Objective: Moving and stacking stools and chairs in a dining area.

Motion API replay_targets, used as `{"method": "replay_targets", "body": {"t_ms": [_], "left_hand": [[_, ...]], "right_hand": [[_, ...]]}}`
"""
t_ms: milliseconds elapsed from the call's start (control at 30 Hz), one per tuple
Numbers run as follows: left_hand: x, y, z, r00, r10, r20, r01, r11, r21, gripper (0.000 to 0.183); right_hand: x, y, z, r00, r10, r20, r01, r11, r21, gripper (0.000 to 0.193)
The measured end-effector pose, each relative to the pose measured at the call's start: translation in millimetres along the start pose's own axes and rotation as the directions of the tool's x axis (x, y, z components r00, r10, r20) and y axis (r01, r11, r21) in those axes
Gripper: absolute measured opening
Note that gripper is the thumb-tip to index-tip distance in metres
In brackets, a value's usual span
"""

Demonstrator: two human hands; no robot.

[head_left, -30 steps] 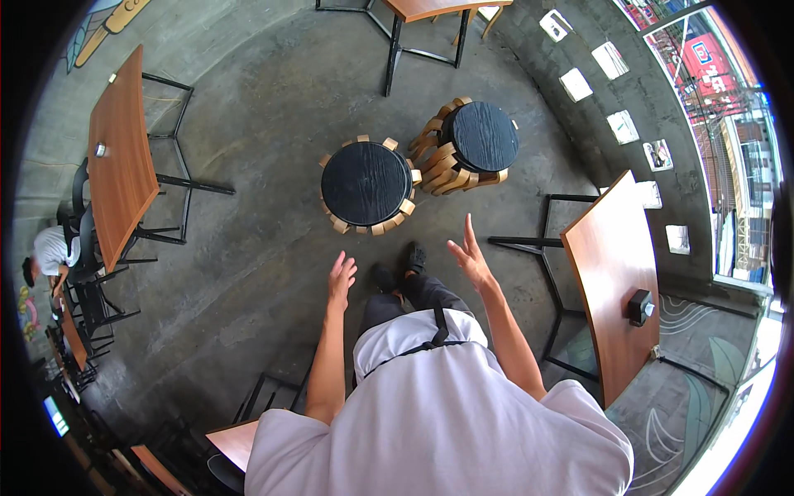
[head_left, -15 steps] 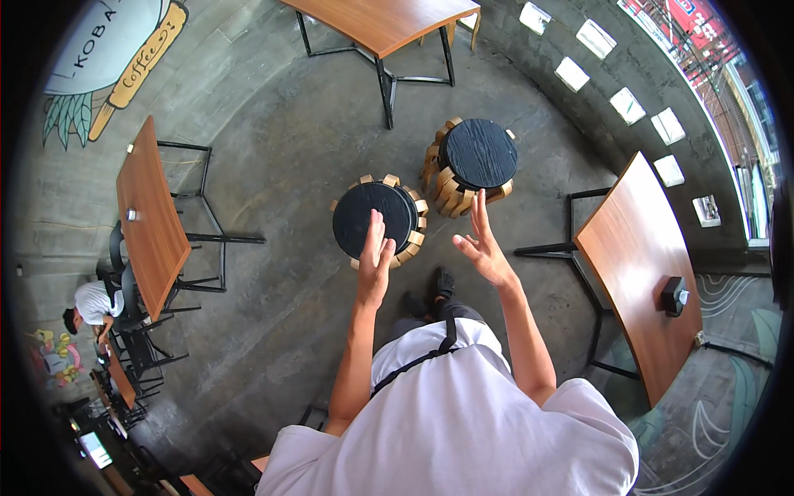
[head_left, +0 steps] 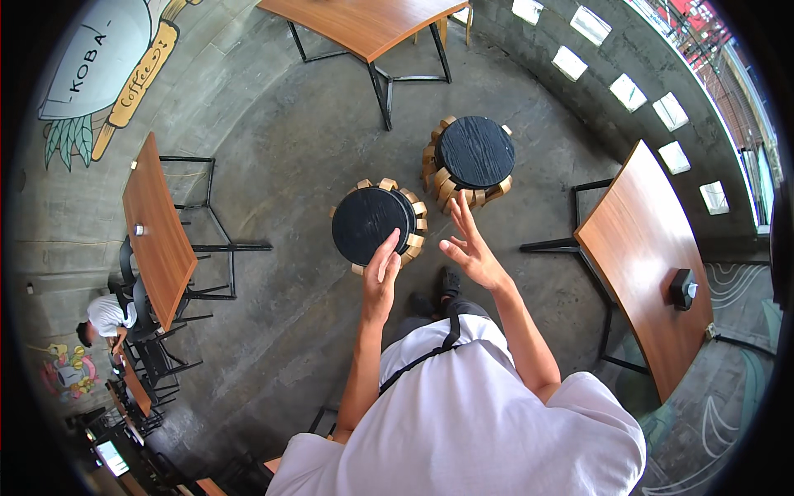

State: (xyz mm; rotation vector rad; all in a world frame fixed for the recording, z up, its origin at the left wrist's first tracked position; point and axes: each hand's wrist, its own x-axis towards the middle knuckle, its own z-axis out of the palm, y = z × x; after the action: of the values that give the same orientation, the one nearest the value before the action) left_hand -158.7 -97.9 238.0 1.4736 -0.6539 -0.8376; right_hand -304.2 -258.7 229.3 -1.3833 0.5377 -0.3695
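Note:
Both my hands are raised in front of me, palms facing each other with a gap between them. My left hand (head_left: 381, 279) has its fingers stretched out and holds nothing; its fingertips overlap the edge of the nearer round stool (head_left: 366, 221) in view. My right hand (head_left: 474, 248), also empty, has straight fingers and the thumb held apart. Just beyond its fingertips stands the second stool (head_left: 475, 152). Each stool has a black wood-grain top and bent light-wood strips around its side. Whether either hand touches a stool I cannot tell; they appear to be above them.
Wooden tables on black metal legs stand at the far side (head_left: 364, 25), left (head_left: 157, 231) and right (head_left: 633, 248). A black hexagonal holder (head_left: 681, 289) sits on the right one. At the left, a person in a white shirt (head_left: 112, 314) is seated near black chairs (head_left: 153, 355).
My hands have come slightly nearer each other and the left has dropped back toward me, off the middle of the nearer stool. The view has turned a little.

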Motion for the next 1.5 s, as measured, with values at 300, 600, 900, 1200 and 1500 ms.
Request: {"method": "replay_targets", "body": {"t_ms": [300,600,900,1200,1500], "left_hand": [[2.9,8.9,16.3,1.0,-0.011,-0.027,0.007,0.989,-0.147,0.011],[2.9,-0.7,-9.5,0.995,0.012,0.099,0.004,0.986,-0.169,0.013],[20.8,-13.7,-44.3,0.995,0.088,0.041,-0.079,0.977,-0.198,0.021],[46.6,-16.0,-10.4,0.97,0.022,-0.244,-0.09,0.958,-0.271,0.041],[112.3,0.9,108.5,0.947,0.044,-0.318,-0.172,0.907,-0.385,0.058]], "right_hand": [[-14.9,-25.2,-9.5,0.995,-0.061,-0.081,0.063,0.998,0.027,0.086],[-32.3,-41.6,24.2,0.981,-0.029,-0.192,0.053,0.991,0.119,0.077],[-27.7,-40.5,43.9,0.988,0.023,-0.152,-0.013,0.998,0.069,0.075],[21.8,-51.8,0.5,0.998,-0.012,-0.059,0.013,1.0,0.018,0.071],[56.1,-68.9,-131.6,1.0,-0.029,0.01,0.029,0.998,0.057,0.069]]}}
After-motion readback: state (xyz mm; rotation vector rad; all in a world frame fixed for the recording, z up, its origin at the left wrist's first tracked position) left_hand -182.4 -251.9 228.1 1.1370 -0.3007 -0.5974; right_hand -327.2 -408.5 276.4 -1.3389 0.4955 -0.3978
